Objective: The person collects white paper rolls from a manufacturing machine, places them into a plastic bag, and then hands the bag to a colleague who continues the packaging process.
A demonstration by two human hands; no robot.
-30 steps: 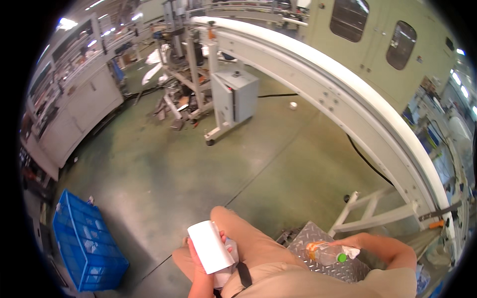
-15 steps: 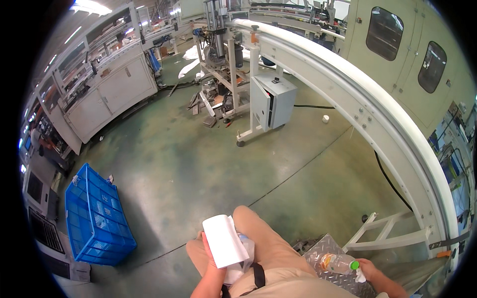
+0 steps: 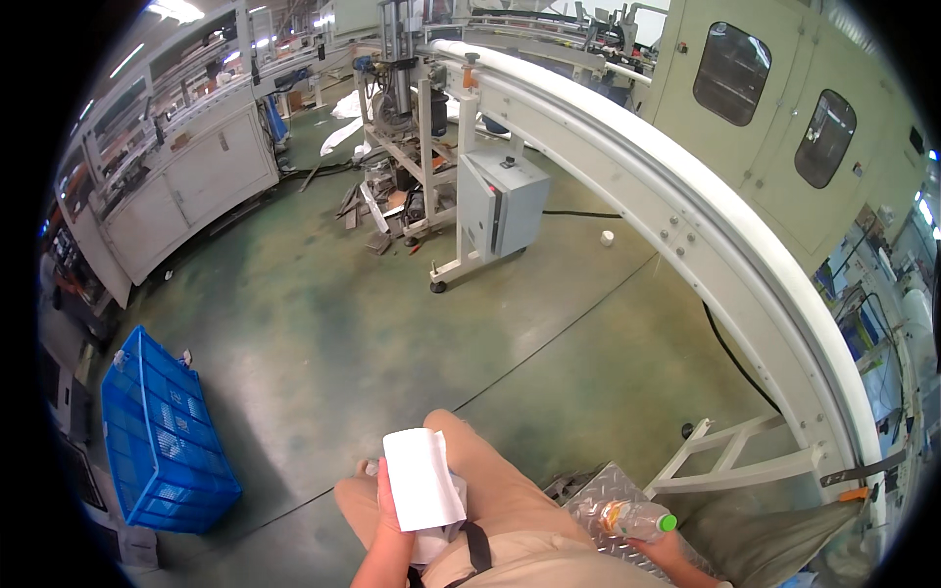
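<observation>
My left hand [image 3: 386, 502] is closed round the left edge of a folded wad of white paper [image 3: 421, 480], held over my lap. Beneath the paper, a pale, partly see-through plastic wrapping [image 3: 457, 487] shows in part. On the right, a clear plastic bottle [image 3: 637, 518] with a green cap and an orange label lies on its side over a metal tread plate [image 3: 600, 485]. My right hand [image 3: 662, 552] grips the bottle from its near side, close to the cap. Some of its fingers are hidden by the bottle.
A blue plastic crate [image 3: 172, 441] stands on the floor at the left. A long white-topped curved rail [image 3: 686, 186] on legs runs along the right. Ahead stand a grey control box [image 3: 515, 201] and a frame with scrap pieces [image 3: 377, 211] on the floor.
My right hand has moved left from beside the cap onto the bottle's near side. The crumpled white scrap at its fingers no longer shows. The whole view has shifted slightly.
</observation>
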